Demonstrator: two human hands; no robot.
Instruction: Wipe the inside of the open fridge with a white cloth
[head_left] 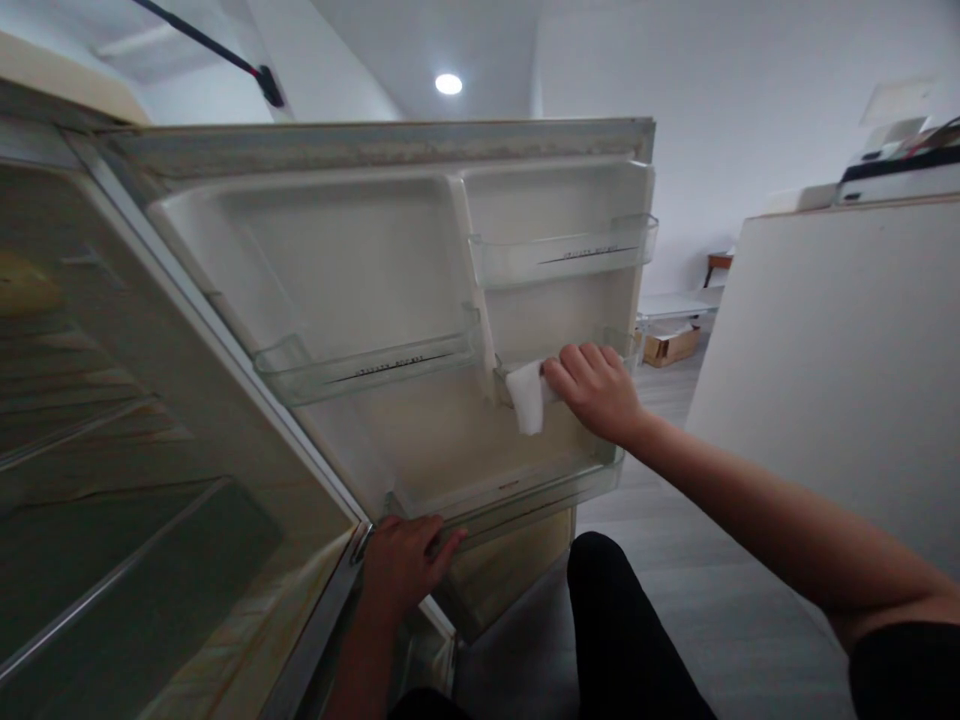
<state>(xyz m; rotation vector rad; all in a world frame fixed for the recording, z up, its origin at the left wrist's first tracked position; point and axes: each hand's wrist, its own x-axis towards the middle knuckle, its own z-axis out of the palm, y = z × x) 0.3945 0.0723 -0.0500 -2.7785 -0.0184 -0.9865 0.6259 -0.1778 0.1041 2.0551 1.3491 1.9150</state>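
My right hand [596, 390] is closed on a white wipe [528, 398], whose loose end hangs to the left of my fingers. It is at the front of the small clear shelf [616, 345] on the right side of the open fridge door [330, 250]. My left hand [409, 560] rests on the left end of the lowest door shelf [536, 495], near the hinge side. Its fingers are loosely bent and the thumb is apart, with nothing seen in them.
The fridge interior [112, 480] stands open at left, with stained walls and glass shelves. More clear bins, an upper one [562, 258] and a left one [375, 370], sit on the door. A white cabinet [832, 380] stands at right; a cardboard box [670, 347] lies behind.
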